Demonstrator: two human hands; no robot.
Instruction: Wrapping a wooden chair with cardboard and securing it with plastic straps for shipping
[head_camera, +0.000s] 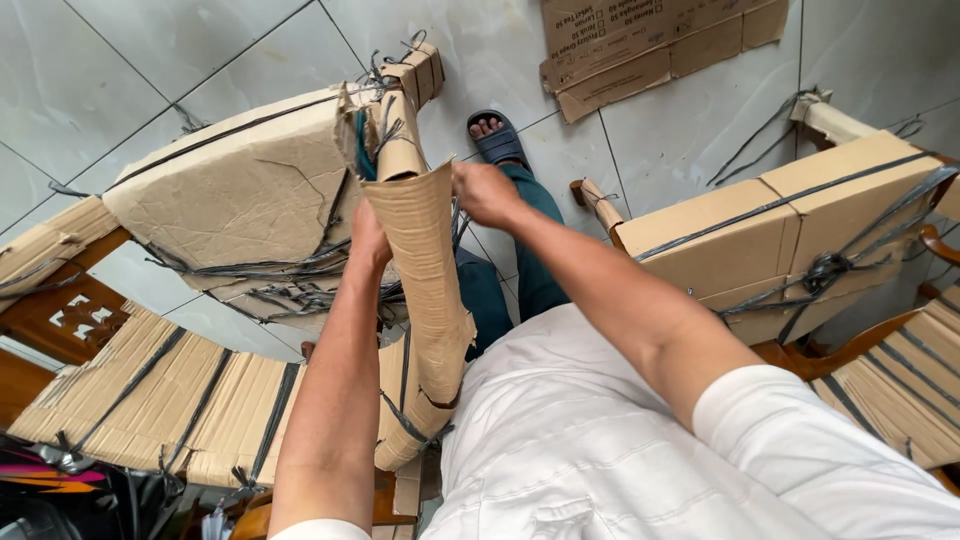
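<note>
Between both hands, corrugated cardboard strip (hanging loose), left hand and right hand gripping it

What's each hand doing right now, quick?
Left hand: closed on the strip of corrugated cardboard, gripping its left edge.
Right hand: closed on the same strip's upper right edge.

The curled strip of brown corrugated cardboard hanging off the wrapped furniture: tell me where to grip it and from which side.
Probably best at its upper end, where the curled strip of brown corrugated cardboard is still stiff and flat, one hand on each long edge. The left hand already holds the left edge, the right hand the top right corner. Lower down it curls and is caught by dark plastic straps, so a grip there would likely buckle.
</note>
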